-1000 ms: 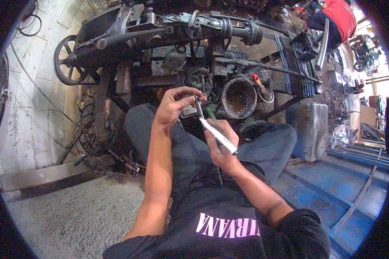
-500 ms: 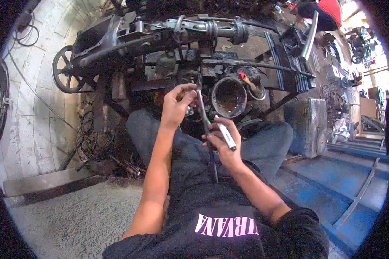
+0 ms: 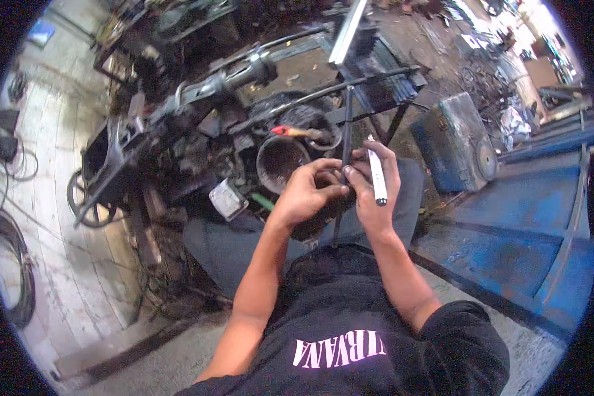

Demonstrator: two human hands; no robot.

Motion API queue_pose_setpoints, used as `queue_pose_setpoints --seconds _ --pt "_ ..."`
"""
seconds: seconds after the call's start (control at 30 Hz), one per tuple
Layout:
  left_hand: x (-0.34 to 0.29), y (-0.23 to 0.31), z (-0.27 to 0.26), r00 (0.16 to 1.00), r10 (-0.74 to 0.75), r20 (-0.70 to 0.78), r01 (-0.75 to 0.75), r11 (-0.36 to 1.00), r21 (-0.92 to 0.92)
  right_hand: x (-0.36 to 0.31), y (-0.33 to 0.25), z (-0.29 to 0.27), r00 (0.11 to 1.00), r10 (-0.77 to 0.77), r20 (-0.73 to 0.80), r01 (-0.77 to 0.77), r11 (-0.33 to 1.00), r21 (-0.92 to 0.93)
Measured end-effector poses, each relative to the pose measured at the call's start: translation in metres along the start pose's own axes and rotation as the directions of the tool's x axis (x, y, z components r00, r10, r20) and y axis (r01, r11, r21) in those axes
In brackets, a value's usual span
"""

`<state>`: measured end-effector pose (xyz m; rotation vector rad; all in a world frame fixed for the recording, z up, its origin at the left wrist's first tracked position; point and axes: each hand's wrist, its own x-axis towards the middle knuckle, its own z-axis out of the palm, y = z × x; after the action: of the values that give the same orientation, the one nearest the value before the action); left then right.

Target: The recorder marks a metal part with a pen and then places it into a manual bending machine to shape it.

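A long dark metal rod (image 3: 348,122) stands nearly upright in the view, running from my lap up past both hands. My right hand (image 3: 379,178) is closed, with thumb and fingers on the rod. The same hand also keeps a white marker pen (image 3: 377,173) with a black end between its fingers. My left hand (image 3: 310,191) is curled, its fingertips closed at the rod beside the right thumb. Its exact grip is partly hidden. Just beyond the left hand stands a round bucket (image 3: 261,168) with dark contents. A brush (image 3: 300,132) with a red part lies beyond it.
A greasy machine frame (image 3: 224,82) with a handwheel (image 3: 99,198) extends along the left and front. A white box-shaped part (image 3: 229,199) sits by my left knee. To the right are a worn metal case (image 3: 452,142), blue sheet (image 3: 508,251) and dark bars (image 3: 383,69).
The view has swung right. My left hand has come down the rod, close to my right hand. The rod now stands more upright, and the marker remains in my right hand.
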<state>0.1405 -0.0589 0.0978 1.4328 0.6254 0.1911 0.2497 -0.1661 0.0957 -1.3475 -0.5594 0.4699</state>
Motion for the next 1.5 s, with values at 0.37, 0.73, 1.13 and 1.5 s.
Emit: queue_pose_setpoints --seconds 0.37,0.73,1.13,1.5 --pt "0.112 -0.002 0.088 0.994 0.043 0.099 -0.043 0.999 -0.001 0.022 -0.006 -0.115 0.961 0.013 -0.275 -0.058 0.986 -0.158" --pt "0.176 0.012 0.127 0.989 -0.107 0.105 0.13 0.961 -0.242 0.021 -0.011 -0.149 0.966 0.172 -0.194 -0.183 0.982 -0.04" --pt "0.223 0.007 0.125 0.992 -0.074 0.105 0.079 0.996 -0.047 0.061 0.036 -0.164 0.948 -0.048 -0.313 -0.01 0.984 -0.181" --pt "0.234 0.004 0.108 0.931 0.139 -0.337 0.05 0.868 0.494 0.125 0.049 -0.145 0.936 -0.024 -0.352 -0.014 0.995 -0.104"
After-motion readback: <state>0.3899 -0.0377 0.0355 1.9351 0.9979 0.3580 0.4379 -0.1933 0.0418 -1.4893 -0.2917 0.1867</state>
